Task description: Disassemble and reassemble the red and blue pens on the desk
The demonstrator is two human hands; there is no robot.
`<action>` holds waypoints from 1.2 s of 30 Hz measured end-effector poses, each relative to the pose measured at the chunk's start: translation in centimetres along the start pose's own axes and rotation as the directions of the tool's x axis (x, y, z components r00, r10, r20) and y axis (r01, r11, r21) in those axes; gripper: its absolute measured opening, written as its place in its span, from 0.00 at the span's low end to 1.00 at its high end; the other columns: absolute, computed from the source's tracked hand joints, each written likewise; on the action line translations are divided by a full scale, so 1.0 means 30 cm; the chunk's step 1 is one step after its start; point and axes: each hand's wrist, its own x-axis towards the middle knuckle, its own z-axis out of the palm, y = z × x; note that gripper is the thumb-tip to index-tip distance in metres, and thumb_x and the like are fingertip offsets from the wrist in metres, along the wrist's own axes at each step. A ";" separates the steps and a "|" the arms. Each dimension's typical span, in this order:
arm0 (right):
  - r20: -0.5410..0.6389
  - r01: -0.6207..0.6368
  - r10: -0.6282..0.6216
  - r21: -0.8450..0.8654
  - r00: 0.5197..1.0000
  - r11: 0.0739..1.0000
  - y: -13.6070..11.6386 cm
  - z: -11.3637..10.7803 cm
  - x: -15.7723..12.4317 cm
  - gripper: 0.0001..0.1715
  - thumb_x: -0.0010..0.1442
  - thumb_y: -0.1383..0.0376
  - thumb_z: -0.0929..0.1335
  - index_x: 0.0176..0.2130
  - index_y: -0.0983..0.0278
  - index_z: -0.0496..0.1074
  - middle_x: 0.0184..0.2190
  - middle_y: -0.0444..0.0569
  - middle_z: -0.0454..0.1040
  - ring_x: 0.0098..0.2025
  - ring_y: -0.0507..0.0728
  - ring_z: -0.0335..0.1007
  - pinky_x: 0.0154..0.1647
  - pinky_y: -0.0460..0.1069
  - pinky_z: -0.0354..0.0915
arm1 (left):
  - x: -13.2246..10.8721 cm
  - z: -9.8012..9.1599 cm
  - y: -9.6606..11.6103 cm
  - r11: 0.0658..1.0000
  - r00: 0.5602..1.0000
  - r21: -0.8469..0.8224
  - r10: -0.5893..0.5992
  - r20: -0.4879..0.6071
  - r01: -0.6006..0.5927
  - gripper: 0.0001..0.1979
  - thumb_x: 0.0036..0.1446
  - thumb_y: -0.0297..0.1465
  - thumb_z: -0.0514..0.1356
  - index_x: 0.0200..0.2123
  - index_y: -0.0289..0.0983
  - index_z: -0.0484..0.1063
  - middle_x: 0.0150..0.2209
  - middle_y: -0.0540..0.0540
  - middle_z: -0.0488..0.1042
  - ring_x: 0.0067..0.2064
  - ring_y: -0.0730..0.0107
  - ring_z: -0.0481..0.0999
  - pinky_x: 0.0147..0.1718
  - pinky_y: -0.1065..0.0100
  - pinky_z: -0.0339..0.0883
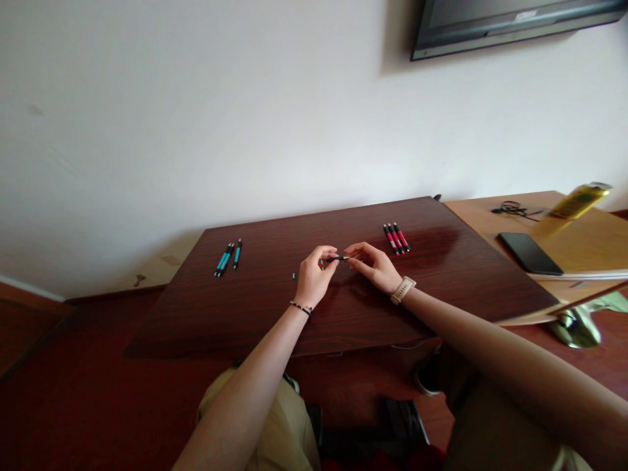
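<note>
Over the middle of the dark wooden table, my left hand pinches a short black pen piece. From the other side, the fingertips of my right hand close on the piece's pale, thin end. Fingers partly cover it, so I cannot tell how much of a pen it is. A tiny blue piece lies just left of my left hand. Farther left are blue-and-black pens, with one more blue pen set slightly apart. Beyond my right hand, several pink-and-black pens lie side by side.
A lighter wooden desk adjoins on the right, bearing a black phone, a dark cable and a yellow can. Above, a television hangs on the white wall behind the table.
</note>
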 end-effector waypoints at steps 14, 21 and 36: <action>0.028 -0.006 0.009 -0.085 1.000 0.996 0.029 0.004 0.006 0.17 0.64 0.51 0.74 0.47 0.59 0.77 0.40 0.50 0.82 0.40 0.59 0.78 0.44 0.54 0.74 | 0.001 -0.001 0.008 1.000 1.000 0.010 0.002 -0.002 -0.002 0.10 0.62 0.23 0.65 0.46 0.40 0.77 0.45 0.45 0.83 0.48 0.64 0.84 0.51 0.62 0.76; 0.029 -0.008 0.011 -0.121 1.000 0.993 0.017 0.002 0.007 0.18 0.66 0.49 0.72 0.45 0.59 0.77 0.37 0.48 0.82 0.37 0.59 0.77 0.41 0.53 0.72 | 0.000 0.002 0.011 1.000 1.000 0.024 0.004 0.000 -0.004 0.10 0.62 0.24 0.65 0.46 0.41 0.76 0.45 0.45 0.83 0.48 0.64 0.84 0.50 0.62 0.76; 0.051 0.002 0.011 -0.248 0.999 0.969 -0.002 -0.004 0.001 0.32 0.73 0.41 0.61 0.30 0.60 0.72 0.24 0.44 0.71 0.27 0.55 0.65 0.32 0.50 0.62 | -0.004 0.011 0.009 0.999 0.999 0.027 0.015 0.037 -0.016 0.12 0.62 0.24 0.65 0.48 0.42 0.76 0.47 0.46 0.84 0.50 0.64 0.83 0.44 0.66 0.73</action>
